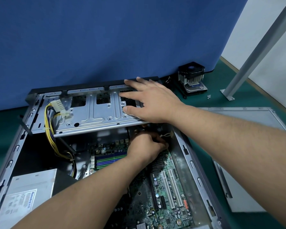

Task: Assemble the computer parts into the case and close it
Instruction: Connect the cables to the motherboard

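An open grey computer case (191, 162) lies on the green mat, with a green motherboard (170, 192) inside. My right hand (151, 101) lies flat with spread fingers on the raised metal drive cage (96, 113) at the case's far end. Under the cage, my left hand (144, 147) is curled, its fingertips pinching a small connector on a thin cable (166, 135) near the right wall. A silver power supply (28, 194) sits at the near left; its yellow and black cable bundle (52, 138) ends in a white plug (59, 104) resting on the cage.
The grey side panel (244, 146) lies flat to the right of the case. A CPU cooler with fan (191, 75) stands on a hard drive (196, 88) at the back right, with small screws (208, 96) beside it. A blue partition (106, 38) and a metal post (254, 52) stand behind.
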